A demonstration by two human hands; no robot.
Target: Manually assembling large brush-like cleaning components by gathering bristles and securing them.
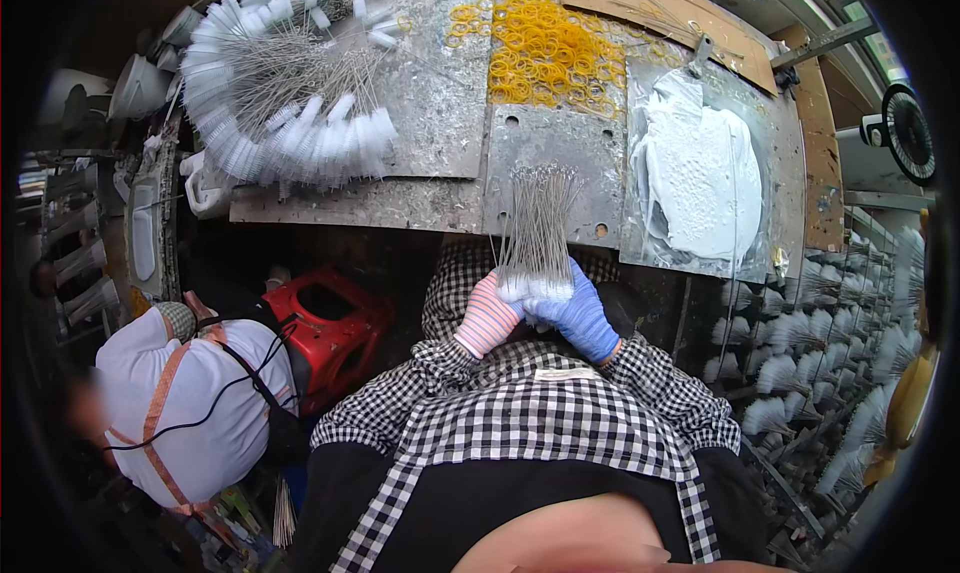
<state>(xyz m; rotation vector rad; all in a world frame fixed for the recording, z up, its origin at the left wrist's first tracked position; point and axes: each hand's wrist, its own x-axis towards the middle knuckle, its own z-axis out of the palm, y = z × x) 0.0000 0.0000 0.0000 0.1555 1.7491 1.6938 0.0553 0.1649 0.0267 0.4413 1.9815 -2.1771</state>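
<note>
Between your two hands, just off the near edge of the surface, you hold one bundle of thin wire-stemmed brushes with white fluffy tips (536, 235). The stems fan upward over the metal, and the white tips are gathered low in your grip. Your left hand (487, 317), in a pink-and-white striped glove, is wrapped around the bundle's left side. Your right hand (580, 316), in a blue glove, closes on it from the right, and the two gloves touch below the tips.

Ahead of you, the grey, scratched metal surface (440, 93) carries a large heap of the same white-tipped wire brushes (285, 83) at the far left, lying in a loose ring with stems pointing inward; they are too many to count. Beyond the bundle, a spread of yellow rubber bands (545, 48) lies loose on a yellow-brown board, also too many to count. To the right, one clear plastic sheet holds a flat patch of white paste (705, 173).

Below the surface on your left stands one red plastic stool (330, 328), and beside it sits another person in a white top with orange straps (190, 403). More white brushes stand in rows on the rack at your right (830, 353).
</note>
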